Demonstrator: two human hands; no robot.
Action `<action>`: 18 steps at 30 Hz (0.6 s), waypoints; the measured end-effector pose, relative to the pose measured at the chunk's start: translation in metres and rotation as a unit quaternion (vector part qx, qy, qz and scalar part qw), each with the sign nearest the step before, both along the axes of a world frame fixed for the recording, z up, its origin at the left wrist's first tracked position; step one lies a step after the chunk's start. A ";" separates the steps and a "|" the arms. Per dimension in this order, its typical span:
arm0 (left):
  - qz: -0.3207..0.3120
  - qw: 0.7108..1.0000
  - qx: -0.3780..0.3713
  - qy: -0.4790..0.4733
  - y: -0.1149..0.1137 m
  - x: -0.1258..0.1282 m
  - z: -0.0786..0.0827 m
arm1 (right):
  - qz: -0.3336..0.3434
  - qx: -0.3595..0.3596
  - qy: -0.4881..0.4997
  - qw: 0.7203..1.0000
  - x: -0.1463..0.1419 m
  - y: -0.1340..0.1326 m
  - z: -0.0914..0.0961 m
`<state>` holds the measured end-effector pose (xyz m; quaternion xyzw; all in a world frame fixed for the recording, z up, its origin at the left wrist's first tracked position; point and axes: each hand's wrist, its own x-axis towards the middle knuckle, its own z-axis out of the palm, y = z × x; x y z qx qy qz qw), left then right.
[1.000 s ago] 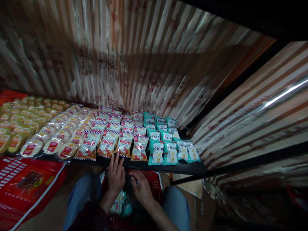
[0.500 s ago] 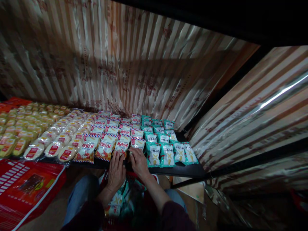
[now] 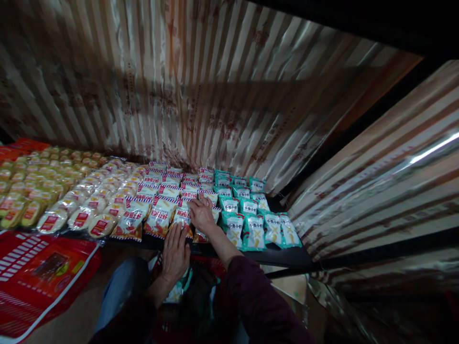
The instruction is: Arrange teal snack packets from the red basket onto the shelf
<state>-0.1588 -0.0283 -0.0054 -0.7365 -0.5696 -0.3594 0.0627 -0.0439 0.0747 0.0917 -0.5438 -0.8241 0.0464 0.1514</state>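
My left hand [image 3: 175, 253] lies with its fingers stretched out against the lower front of a white and red snack bag [image 3: 182, 214] in the front row. To its right, my right hand [image 3: 202, 215] reaches over the front bags, fingers extended and touching the packs behind; its fingertips partly cover them. More white bags with striped edges [image 3: 158, 214] stand in rows to the left of my hands. Teal snack bags [image 3: 234, 229] are lined up on the right. Neither hand lifts a bag.
Round wrapped cakes [image 3: 102, 224] and yellow wrapped cakes [image 3: 32, 210] fill the left of the black shelf [image 3: 287, 255]. A red basket [image 3: 21, 306] stands below left. More teal packs [image 3: 175, 292] lie beneath my arms. Striped sheeting [image 3: 201, 95] hangs behind.
My right hand has moved up and further back over the bags, from the front edge to the packs behind. My left hand stays at the front bag. The view has shifted slightly.
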 end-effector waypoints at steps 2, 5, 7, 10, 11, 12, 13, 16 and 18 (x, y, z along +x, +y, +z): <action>-0.002 1.000 -0.001 -0.005 -0.002 0.000 -0.001 | 0.002 -0.002 0.003 1.000 -0.001 0.000 0.000; -0.005 1.000 -0.003 -0.011 -0.004 -0.001 -0.001 | 0.000 -0.009 0.010 1.000 -0.002 0.000 0.001; -0.010 1.000 -0.005 -0.011 -0.004 -0.002 -0.002 | -0.004 -0.013 0.013 1.000 -0.002 -0.001 0.001; -0.012 1.000 -0.004 -0.013 -0.004 -0.003 -0.004 | -0.009 -0.012 0.020 1.000 -0.003 -0.001 -0.002; -0.012 1.000 -0.003 -0.015 -0.004 -0.003 -0.005 | -0.010 -0.011 0.023 1.000 -0.003 -0.001 -0.003; -0.011 1.000 -0.002 -0.016 -0.003 -0.004 -0.005 | -0.012 -0.011 0.025 1.000 -0.003 -0.001 -0.004; -0.012 1.000 -0.002 -0.014 -0.003 -0.004 -0.005 | -0.013 -0.011 0.028 0.999 -0.003 0.000 -0.005; -0.013 1.000 -0.005 -0.009 -0.001 -0.005 -0.005 | -0.020 -0.011 0.035 0.999 -0.003 0.003 -0.005; -0.014 1.000 -0.004 -0.010 0.002 -0.006 -0.003 | -0.024 -0.006 0.033 0.999 -0.002 0.007 -0.002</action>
